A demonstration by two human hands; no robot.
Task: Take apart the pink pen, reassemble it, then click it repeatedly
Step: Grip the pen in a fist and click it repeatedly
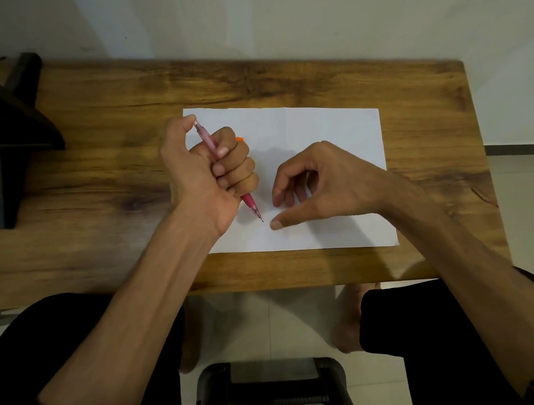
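Fingers (236,168) of the left hand (206,176) were curled tight round the barrel of the pink pen (206,138), thumb laid over its top end; those of the right hand (319,187) were loosely half-bent, thumb out, holding nothing.

Wooden table (112,149): brown grained top, bearing the sheet and, at its far left, a dark stand whose kind could not be told.

White paper sheet (326,124): flat on the table, under both hands.

Left hand: fisted, raised over the sheet's left part, the pen running slantwise through it.

Right hand: just beside the pen's tip, hovering at or near the paper; contact could not be told.

Pink pen: whole by appearance, tip (259,215) pointing down toward the sheet, click end under the thumb. Judged light, stiff and slender, with a smooth plastic barrel likely to turn in a slack grip. Best held round the mid-barrel, as shown, for clicking; for unscrewing, one hand on the barrel and the other on the lower coloured section near the tip. Inner refill and spring judged small and easily lost.

Orange object (240,139): a sliver showing behind the left knuckles; kind not discernible.
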